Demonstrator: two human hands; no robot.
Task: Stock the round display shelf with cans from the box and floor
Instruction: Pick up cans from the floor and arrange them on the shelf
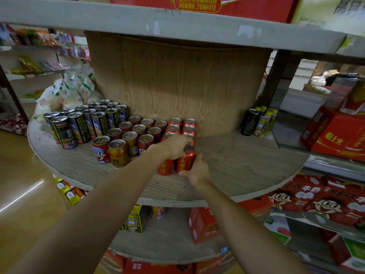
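Two red cans are standing upright, side by side, at the front of the red rows on the round shelf [246,171]. The left hand [175,146] is gripping the left can [165,167] from above; the right hand [195,171] is wrapping the right can [185,161] (both equally near).

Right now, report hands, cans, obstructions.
Left hand grips one red can, right hand the other red can. Both stand on round shelf. Nothing blocking.
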